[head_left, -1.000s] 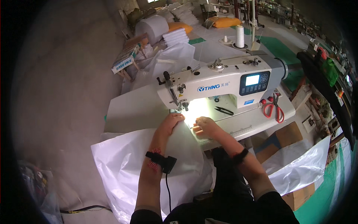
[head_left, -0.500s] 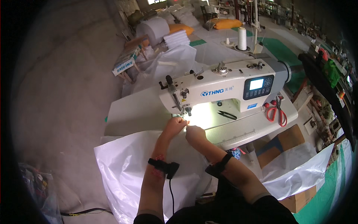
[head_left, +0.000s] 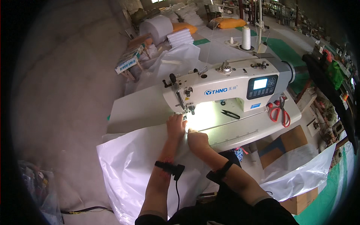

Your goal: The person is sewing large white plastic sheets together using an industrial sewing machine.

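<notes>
A white sewing machine stands on its table, and its lamp lights the needle area brightly. Just in front of the presser foot, my left hand lies flat with its fingers stretched forward on a glossy white plastic sheet. My right hand is closed beside it, to the right, with finger and thumb pinching the sheet's edge; glare washes out the fingertips. From the table the sheet hangs down over the front edge toward my lap. Black straps circle both my forearms.
Black thread snips lie under the machine arm. Red-handled scissors rest at the table's right end. A white thread cone stands behind the machine. Cardboard and more white sheeting are at the lower right.
My left hand has gone from a pinch near the needle to lying flat on the sheet. The right hand stays closed in nearly the same spot. The whole view has shifted slightly.
</notes>
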A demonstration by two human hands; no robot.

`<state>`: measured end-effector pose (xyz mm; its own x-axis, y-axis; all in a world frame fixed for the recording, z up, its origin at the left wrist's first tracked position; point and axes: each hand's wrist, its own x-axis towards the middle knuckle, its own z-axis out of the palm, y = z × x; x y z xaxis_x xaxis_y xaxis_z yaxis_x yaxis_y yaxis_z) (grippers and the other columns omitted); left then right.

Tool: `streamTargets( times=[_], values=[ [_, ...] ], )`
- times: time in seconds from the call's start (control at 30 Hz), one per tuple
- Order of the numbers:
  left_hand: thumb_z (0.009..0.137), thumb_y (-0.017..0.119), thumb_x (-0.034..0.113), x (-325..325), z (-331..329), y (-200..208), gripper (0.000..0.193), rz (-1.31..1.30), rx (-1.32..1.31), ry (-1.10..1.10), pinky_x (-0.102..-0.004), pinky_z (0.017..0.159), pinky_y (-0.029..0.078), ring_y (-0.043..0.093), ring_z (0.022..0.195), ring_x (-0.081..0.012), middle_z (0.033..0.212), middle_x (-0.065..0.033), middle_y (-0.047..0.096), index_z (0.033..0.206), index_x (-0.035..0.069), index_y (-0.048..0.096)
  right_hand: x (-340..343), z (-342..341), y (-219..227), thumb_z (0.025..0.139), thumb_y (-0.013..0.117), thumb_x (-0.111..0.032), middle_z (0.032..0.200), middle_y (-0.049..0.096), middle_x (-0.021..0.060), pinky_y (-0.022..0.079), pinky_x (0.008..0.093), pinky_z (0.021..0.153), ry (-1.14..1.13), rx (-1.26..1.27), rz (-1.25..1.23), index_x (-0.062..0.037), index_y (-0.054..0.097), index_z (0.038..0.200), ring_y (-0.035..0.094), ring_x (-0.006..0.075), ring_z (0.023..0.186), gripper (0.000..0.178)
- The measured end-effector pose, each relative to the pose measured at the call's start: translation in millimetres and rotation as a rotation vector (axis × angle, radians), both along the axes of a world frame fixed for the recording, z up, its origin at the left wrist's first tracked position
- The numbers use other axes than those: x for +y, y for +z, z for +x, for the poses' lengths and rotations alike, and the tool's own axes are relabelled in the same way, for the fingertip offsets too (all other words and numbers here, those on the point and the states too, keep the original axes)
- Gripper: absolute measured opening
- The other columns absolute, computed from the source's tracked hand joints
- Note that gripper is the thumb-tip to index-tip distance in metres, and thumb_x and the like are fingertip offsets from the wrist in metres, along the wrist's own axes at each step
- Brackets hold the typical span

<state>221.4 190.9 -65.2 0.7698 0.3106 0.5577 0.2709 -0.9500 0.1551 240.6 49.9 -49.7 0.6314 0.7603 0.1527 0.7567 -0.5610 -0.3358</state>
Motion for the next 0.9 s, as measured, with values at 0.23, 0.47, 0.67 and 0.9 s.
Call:
streamTargets(
  times=[0.23,0.47,0.67,0.9],
  values=[
    [0.08,0.052,0.012,-23,-25,8,0.017,-0.025,0.085,-0.173,-0.0402,0.088,0.04,0.053,0.102,-0.0265,0.104,-0.0079,0.059,0.094,0.005,0.059,2,-1,-2,0.083,0.049,-0.009,0.083,0.065,0.0106,0.052,0.0348,0.06,-0.063,0.023,0.015,-0.0052,0.058,0.089,0.067,0.0236,0.074,0.012],
    [0.083,0.054,0.013,-9,-8,-3,0.018,-0.062,-0.038,-0.147,-0.0398,0.086,0.041,0.055,0.098,-0.0269,0.102,-0.0093,0.061,0.097,0.005,0.063,9,7,-3,0.083,0.048,-0.01,0.082,0.065,0.0107,0.052,0.0357,0.061,-0.05,-0.005,0.065,-0.0053,0.059,0.088,0.066,0.0245,0.072,0.013],
    [0.078,0.059,0.012,-6,-14,-3,0.014,-0.009,0.007,-0.203,-0.0381,0.082,0.044,0.056,0.093,-0.0274,0.099,-0.009,0.062,0.089,0.005,0.065,9,9,-5,0.081,0.048,-0.008,0.081,0.064,0.0116,0.052,0.0369,0.062,-0.005,0.023,0.1,-0.0046,0.06,0.087,0.066,0.0266,0.073,0.014],
    [0.076,0.057,0.009,0,-7,3,0.01,-0.118,-0.034,-0.258,-0.0381,0.08,0.046,0.055,0.09,-0.0289,0.09,-0.0113,0.062,0.081,0.005,0.064,12,13,5,0.079,0.051,-0.009,0.082,0.064,0.0124,0.052,0.0375,0.062,-0.027,0.041,0.099,-0.0048,0.06,0.084,0.065,0.0278,0.073,0.012]
  ],
)
